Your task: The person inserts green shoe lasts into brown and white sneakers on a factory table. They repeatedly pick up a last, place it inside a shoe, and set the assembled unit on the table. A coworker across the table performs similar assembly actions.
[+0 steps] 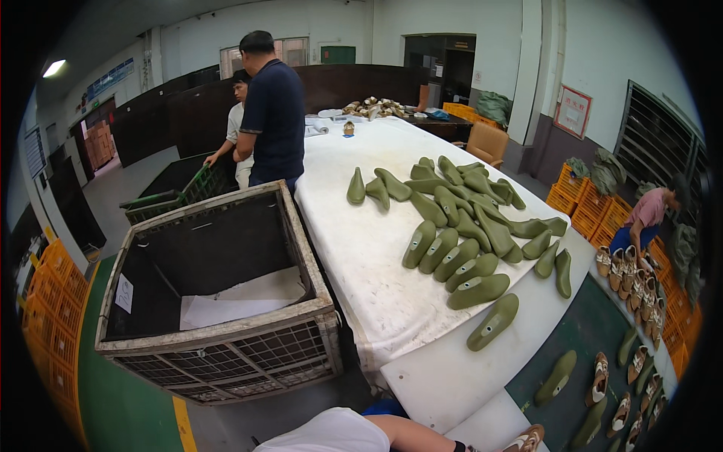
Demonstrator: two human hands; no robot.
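A bare forearm (422, 437) in a white sleeve (331, 433), apparently my left, crosses the lower edge toward the right. A dark band sits at its wrist, and the hand beyond is cut off by the picture's edge. Close to that wrist is a brown and white shoe (529, 438), partly cut off; whether the hand touches it cannot be seen. My right hand is out of the picture. Ahead, many green shoe lasts (482, 211) lie heaped on a white-covered table (339, 248). One last (493, 322) lies apart at the near corner.
A wire-sided cart (218, 343) with dark lining stands left of the table. Two people (275, 113) stand beyond it by a green crate (177, 188). At right, shoes and lasts stand on a green surface (550, 316); another person (648, 211) bends near orange crates (595, 200).
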